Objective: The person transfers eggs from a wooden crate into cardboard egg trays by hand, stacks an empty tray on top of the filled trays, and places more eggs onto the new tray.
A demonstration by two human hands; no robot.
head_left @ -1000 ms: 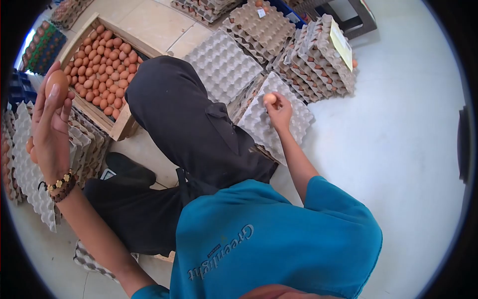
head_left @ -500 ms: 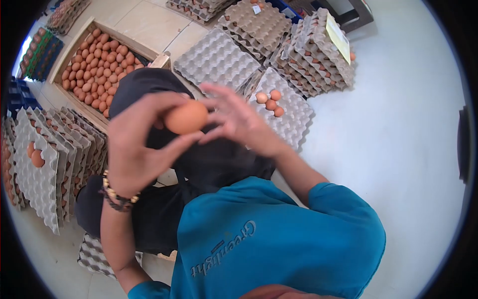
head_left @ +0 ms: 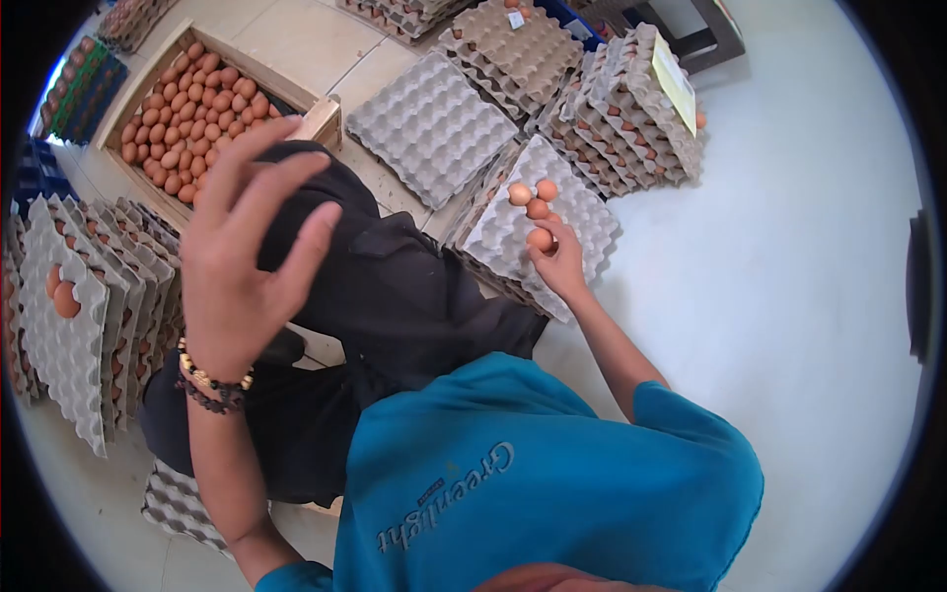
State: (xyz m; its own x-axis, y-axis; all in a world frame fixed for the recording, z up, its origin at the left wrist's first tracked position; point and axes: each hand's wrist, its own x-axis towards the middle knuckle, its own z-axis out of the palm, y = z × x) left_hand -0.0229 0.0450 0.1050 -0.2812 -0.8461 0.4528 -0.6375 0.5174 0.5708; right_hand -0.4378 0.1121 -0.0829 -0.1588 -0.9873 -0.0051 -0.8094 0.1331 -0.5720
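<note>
Egg (head_left: 539, 239) in right hand (head_left: 562, 264), inside tray (head_left: 590, 219) edges; left hand (head_left: 237, 261) raised, open.

my shirt (head_left: 572, 454) is teal with dark grey lettering (head_left: 444, 498), my trousers (head_left: 385, 306) black. my bracelets (head_left: 212, 385) mix gold and dark brown. the eggs (head_left: 212, 131) are orange-brown, the trays (head_left: 432, 128) grey in bumpy grids, the crate (head_left: 319, 121) pale wood-toned.

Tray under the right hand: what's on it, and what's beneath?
On the tray are four eggs, one partly behind the right hand, which holds a fifth egg. Edges of lower trays show beneath; whatever lies inside them is covered.
</note>
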